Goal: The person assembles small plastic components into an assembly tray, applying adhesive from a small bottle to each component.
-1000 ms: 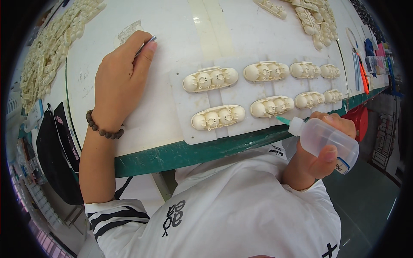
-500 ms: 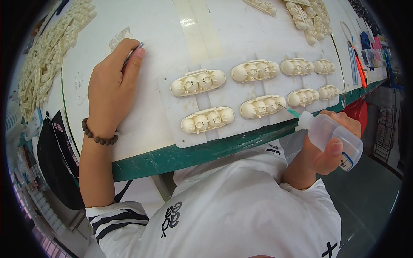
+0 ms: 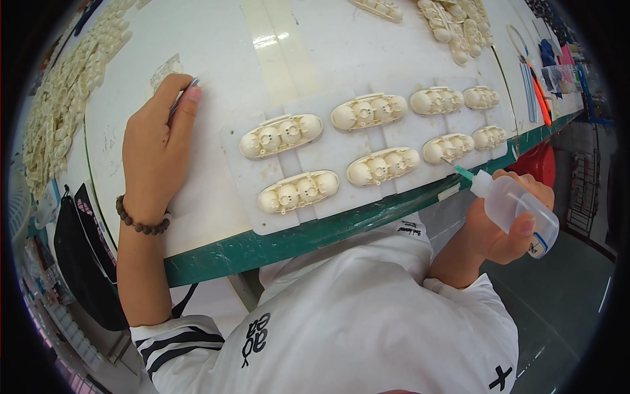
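My right hand (image 3: 505, 230) is closed around a translucent squeeze bottle (image 3: 518, 209) with a green needle tip (image 3: 463, 172). The thin needle reaches the front edge of a cream plastic part (image 3: 448, 148) in the near row; I cannot tell whether they touch. Several such oblong parts, each with rounded domes, sit in two rows on a translucent white plate (image 3: 244, 217). At the left my left hand (image 3: 154, 141) rests on the table, closed on a thin silvery metal tool (image 3: 182, 102), mostly hidden by the fingers.
Heaps of cream parts lie at the far left (image 3: 69, 98) and far right (image 3: 459, 26). A small clear plastic piece (image 3: 165, 69) lies beyond my left hand. An orange-handled tool (image 3: 541, 98) is at the right. The table has a green front edge (image 3: 216, 264); a red stool (image 3: 538, 164) stands beyond it.
The needle tip has gone from the second near-row part to the third, rightward. The view has shifted slightly, so the plate and my left hand appear further left.
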Demonstrator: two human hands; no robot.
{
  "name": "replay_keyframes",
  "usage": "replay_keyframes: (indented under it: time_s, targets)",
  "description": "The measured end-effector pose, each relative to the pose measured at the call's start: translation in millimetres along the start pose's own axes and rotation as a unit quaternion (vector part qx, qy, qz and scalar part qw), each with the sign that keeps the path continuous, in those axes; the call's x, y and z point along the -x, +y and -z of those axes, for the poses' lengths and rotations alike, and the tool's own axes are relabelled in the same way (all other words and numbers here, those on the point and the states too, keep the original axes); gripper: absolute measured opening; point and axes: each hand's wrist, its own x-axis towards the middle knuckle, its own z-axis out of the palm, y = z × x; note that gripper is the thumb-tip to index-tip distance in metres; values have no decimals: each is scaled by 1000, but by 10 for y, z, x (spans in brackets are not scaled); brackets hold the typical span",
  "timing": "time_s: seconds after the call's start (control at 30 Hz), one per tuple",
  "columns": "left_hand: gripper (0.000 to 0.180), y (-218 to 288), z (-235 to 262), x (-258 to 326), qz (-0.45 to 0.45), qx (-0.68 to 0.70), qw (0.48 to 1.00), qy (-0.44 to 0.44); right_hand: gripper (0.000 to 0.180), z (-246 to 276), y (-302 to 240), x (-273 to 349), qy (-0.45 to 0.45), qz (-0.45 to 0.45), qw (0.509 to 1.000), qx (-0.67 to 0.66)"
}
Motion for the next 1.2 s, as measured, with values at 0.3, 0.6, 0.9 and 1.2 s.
replay_keyframes:
  time_s: [0.3, 0.6, 0.9, 1.2]
  targets:
    - [25, -1, -11, -1, 9, 1, 1000, 0, 51, 122, 56, 8, 15, -29, 997, 75]
    - [25, 28, 2, -9, 25, 0, 1000, -4, 52, 119, 48, 17, 33, -28, 994, 104]
    - [25, 14, 15, -5, 31, 12, 999, -8, 45, 390, 167, -132, 97, 46, 990, 93]
    - [26, 14, -2, -1, 37, 11, 999, -17, 39, 358, 181, -96, 110, 16, 989, 95]
